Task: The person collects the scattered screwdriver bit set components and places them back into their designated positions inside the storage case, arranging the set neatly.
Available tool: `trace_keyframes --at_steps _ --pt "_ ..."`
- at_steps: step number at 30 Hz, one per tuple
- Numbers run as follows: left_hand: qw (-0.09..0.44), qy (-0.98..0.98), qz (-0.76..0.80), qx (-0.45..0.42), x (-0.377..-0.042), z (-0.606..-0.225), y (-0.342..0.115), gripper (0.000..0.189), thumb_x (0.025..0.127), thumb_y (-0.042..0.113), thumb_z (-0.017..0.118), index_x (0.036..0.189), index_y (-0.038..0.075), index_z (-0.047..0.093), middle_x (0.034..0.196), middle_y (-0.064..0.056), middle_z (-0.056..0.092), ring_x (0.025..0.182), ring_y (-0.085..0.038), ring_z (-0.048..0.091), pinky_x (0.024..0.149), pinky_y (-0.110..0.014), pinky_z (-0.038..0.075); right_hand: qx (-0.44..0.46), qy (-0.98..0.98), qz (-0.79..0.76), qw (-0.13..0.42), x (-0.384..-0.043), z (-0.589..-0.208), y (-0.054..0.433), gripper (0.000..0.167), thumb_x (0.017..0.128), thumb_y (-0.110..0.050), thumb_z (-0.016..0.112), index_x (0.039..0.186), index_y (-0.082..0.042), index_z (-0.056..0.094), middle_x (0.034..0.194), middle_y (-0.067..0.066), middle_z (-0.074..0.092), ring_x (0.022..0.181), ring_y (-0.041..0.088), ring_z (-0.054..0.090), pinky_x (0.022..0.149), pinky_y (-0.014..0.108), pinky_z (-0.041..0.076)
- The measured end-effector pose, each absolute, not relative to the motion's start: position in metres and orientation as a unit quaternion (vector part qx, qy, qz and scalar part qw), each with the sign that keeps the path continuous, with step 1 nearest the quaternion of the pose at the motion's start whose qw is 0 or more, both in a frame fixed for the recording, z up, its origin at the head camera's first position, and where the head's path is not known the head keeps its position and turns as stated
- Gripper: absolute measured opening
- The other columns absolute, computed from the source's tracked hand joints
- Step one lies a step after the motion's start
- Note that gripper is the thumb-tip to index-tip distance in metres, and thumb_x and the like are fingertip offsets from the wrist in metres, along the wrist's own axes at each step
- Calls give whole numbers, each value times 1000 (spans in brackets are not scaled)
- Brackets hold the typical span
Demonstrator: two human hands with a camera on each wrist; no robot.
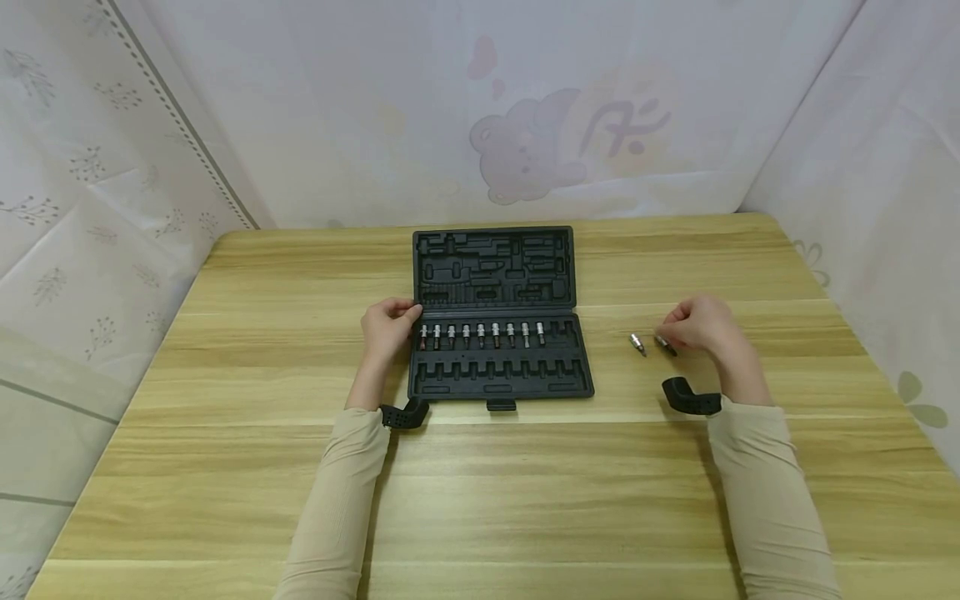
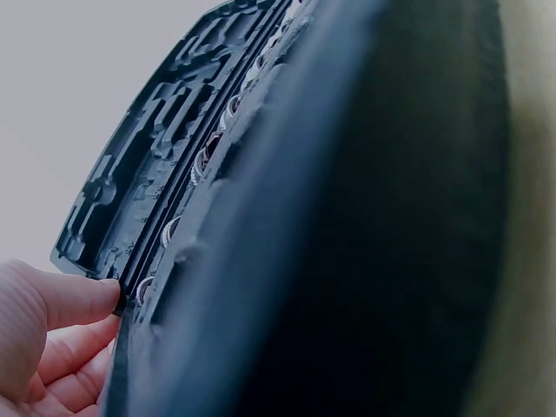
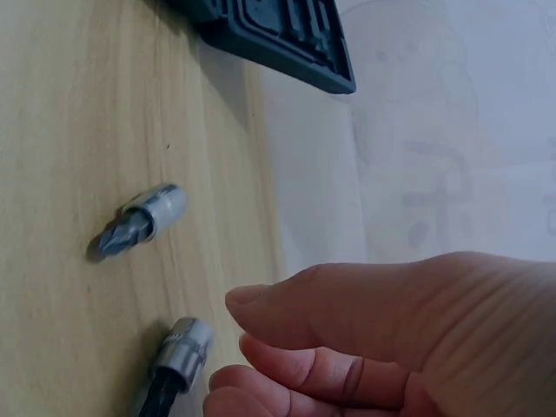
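Case: one, black, lying open on the bench in front of you, lid on the far side, latch towards you.

Seated bits: nine, silver socket ends away from you, in the upper row from its left end. Vacant slots at that row's right end; the lower row likewise bare.

Inner loose bit: on the bench, right of the case and well apart from it, fluted tip slanting towards you.

Outer loose bit: just beside the inner one, dark-tipped, at the fingertips of your right hand.

Left hand: thumb and fingers pinching the case's left edge by the hinge, seemingly to steady it.

Right hand: thumb parted from half-bent fingers by a narrow gap, nothing visibly held (whether a fingertip touches the outer loose bit, you cannot tell from these views).

Step in hand, as judged: picking up a loose bit, grip not yet made.

Next move, as judged: calls for a light thumb-and-finger pinch on the silver end, its neighbour left undisturbed, your left hand firm. Matching the seated bits' heading would probably suit the vacant slots.
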State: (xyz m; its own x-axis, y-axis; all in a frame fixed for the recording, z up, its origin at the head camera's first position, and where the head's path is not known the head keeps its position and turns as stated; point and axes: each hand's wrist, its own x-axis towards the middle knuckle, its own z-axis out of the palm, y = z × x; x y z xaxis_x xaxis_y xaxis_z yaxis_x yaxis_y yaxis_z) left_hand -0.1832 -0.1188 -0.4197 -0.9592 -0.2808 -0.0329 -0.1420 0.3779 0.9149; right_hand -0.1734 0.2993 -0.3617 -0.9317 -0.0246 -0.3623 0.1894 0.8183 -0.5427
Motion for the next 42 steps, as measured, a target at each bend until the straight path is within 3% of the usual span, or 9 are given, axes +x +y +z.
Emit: trace_keyframes --at_steps 10,22,35,42 --pt "63 -833 -535 128 -184 -421 -119 19 86 12 67 99 -2 70 87 -17 68 59 -8 53 53 -17 42 58 930 -308 191 -173 -368 302 22 81 -14 68 87 7 63 62 2 58 61 14 54 57 27 49" --pt "55 -828 -543 131 -184 -420 -119 20 87 12 66 101 -2 70 88 -17 67 57 -6 52 53 -18 42 71 932 -286 213 -178 -374 303 24 82 -20 66 81 5 67 57 1 59 51 11 52 52 28 44" --pt "53 -828 -542 133 -183 -420 -119 20 87 13 66 100 -2 70 88 -17 67 57 -7 52 54 -17 43 62 946 -249 200 -177 -371 298 26 82 -27 64 71 -4 66 56 -2 59 61 15 56 59 26 41" --pt "53 -830 -538 135 -184 -419 -119 20 87 13 66 101 -1 70 89 -17 67 57 -7 52 54 -18 43 54 944 -262 192 -175 -366 290 24 80 -26 64 73 -3 66 57 -3 60 62 14 56 58 26 42"
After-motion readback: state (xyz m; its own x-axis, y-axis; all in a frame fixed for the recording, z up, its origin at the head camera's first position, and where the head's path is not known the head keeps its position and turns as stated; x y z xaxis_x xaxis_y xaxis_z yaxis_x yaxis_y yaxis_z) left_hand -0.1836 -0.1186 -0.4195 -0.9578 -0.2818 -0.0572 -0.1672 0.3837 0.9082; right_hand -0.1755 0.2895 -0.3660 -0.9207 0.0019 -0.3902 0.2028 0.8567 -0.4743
